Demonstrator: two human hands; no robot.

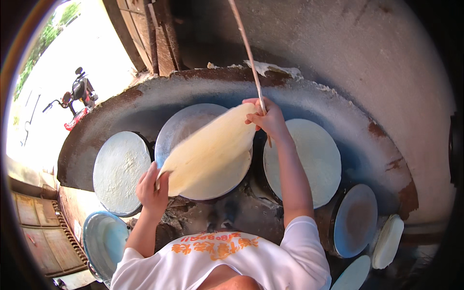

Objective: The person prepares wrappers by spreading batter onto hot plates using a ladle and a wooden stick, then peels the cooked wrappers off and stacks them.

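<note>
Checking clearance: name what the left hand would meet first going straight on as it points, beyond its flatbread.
Past the flatbread, the left hand would likely meet the middle griddle first, near its left rim, though depth is unclear.

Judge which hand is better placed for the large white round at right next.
Probably the right hand: its forearm overlaps that white round, though it holds the stick and sheet. The left hand grips farther away.

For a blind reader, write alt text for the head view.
The left hand and right hand hold a thin, pale sheet over a round griddle; the right also grips a stick. Pale rounds lie on either side, a blue basin at lower left.
</note>
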